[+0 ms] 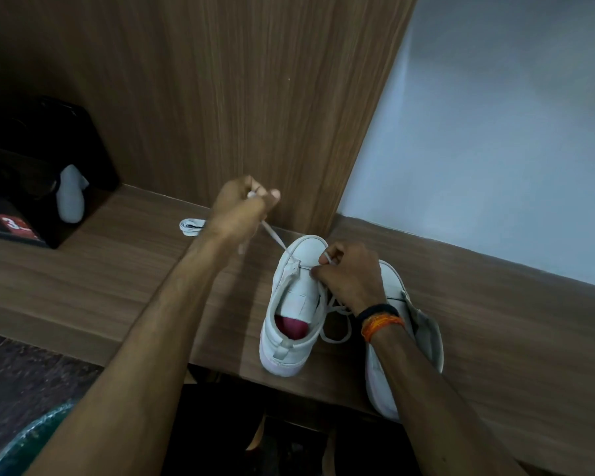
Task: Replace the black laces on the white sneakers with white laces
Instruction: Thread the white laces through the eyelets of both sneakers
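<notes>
White lace [276, 239]: soft, light, pinched taut by left hand [241, 204]; right hand [349, 273] pinched other end, probably, at sneaker [294, 304] eyelet.

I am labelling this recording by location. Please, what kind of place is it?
Probably a room in a home, perhaps a bedroom or entry. A wood-grain ledge runs below a matching panel and a plain wall; a black box and white sneakers sit on it.

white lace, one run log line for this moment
step: threading | left hand: pulls white lace taut | right hand: pinches lace at sneaker eyelet | spare lace bundle: on shelf
</notes>
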